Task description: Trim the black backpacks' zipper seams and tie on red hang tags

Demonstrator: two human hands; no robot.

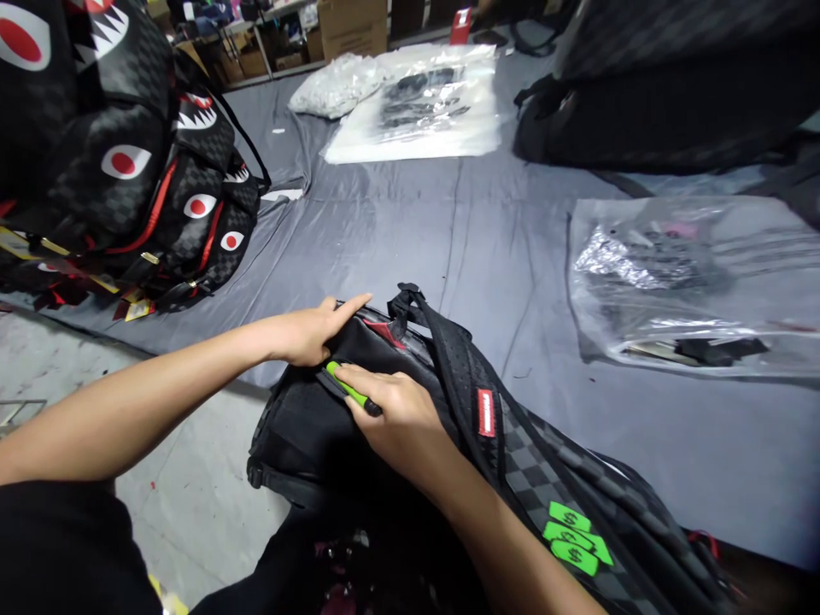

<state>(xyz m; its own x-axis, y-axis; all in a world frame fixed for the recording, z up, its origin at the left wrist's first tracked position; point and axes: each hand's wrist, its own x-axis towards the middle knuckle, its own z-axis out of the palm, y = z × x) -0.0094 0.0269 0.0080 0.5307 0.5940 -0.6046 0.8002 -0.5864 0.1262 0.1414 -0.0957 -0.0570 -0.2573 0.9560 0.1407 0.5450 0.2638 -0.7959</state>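
Observation:
A black backpack [301,436] with checkered panels rests tilted at the near table edge, against the wearer's body. Its shoulder strap [465,376] bears a red label [486,412], and green dollar-sign patches [572,538] show lower right. My left hand [313,331] grips the bag's upper edge, one finger stretched along it. In my right hand [397,414] is a slim green-and-black tool [349,389], its exact kind unclear. The fingers are closed round it, and its far end meets the black fabric just below my left hand. A red piece [386,333] shows near the strap's top.
Backpacks with red eyes and teeth [128,162] are stacked on the left. Clear plastic bags [423,111] lie at the back of the grey-covered table [384,231]. Another plastic bag [692,290] lies right, below a large dark bag [666,94]. A cardboard box [352,27] stands beyond.

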